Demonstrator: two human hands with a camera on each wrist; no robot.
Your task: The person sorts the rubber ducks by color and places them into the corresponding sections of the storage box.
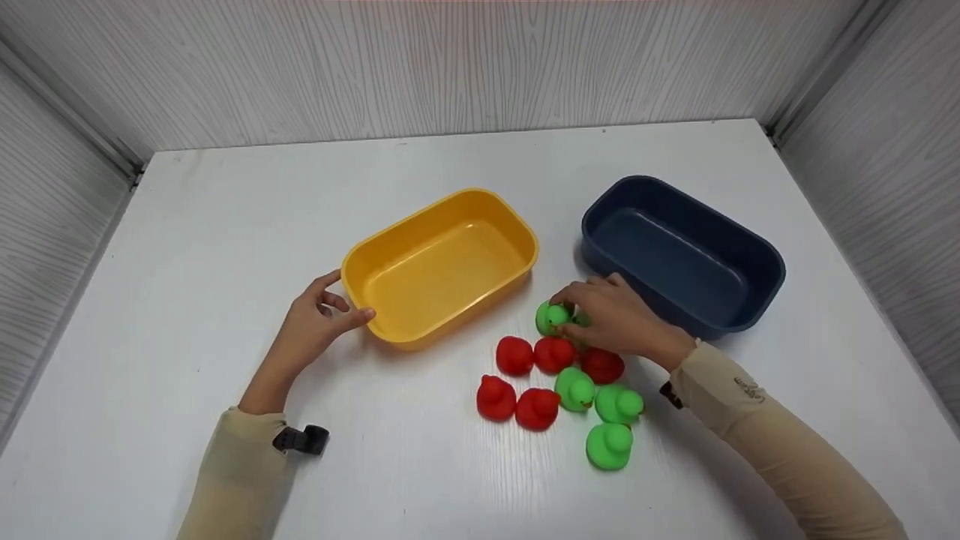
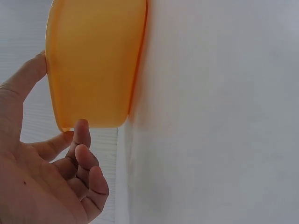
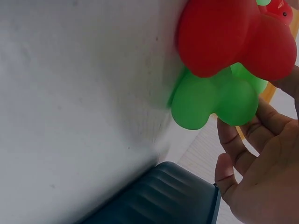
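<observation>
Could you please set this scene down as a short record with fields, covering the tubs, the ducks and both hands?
Yellow tub: on the white table, left of the blue tub
Red ducks: five, outside both tubs
Green ducks: four easily seen, another partly hidden by the right hand; all outside both tubs
Left hand: holds the near-left end of the yellow tub with thumb and finger
Right hand: fingers at the green ducks nearest the tubs; firmness of grip unclear
</observation>
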